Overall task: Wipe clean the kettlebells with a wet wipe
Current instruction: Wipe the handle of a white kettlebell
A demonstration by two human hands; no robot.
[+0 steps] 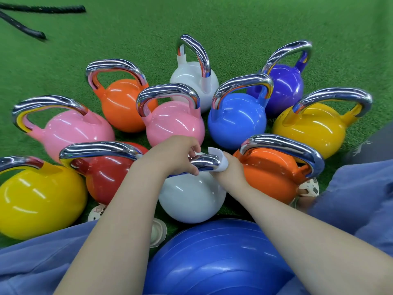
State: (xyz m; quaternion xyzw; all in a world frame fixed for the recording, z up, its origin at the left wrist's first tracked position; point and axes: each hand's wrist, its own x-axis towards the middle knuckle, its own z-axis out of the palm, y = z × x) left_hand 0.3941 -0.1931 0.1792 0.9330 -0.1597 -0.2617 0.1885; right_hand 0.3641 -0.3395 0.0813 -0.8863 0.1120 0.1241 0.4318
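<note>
A white kettlebell (191, 199) stands nearest me on the green turf, and its chrome handle (205, 163) runs between my hands. My left hand (180, 155) grips the left part of that handle. My right hand (228, 169) holds a white wet wipe (220, 159) folded around the handle's right end. Several other kettlebells crowd around: red (106, 177), yellow (40, 201), pink (174, 124), blue (237, 122) and orange (270, 175).
A blue exercise ball (212, 258) lies between my knees, just below the white kettlebell. Black battle ropes (42, 9) lie on the turf at the far left. A white lid-like item (158, 232) lies on the turf by my left forearm.
</note>
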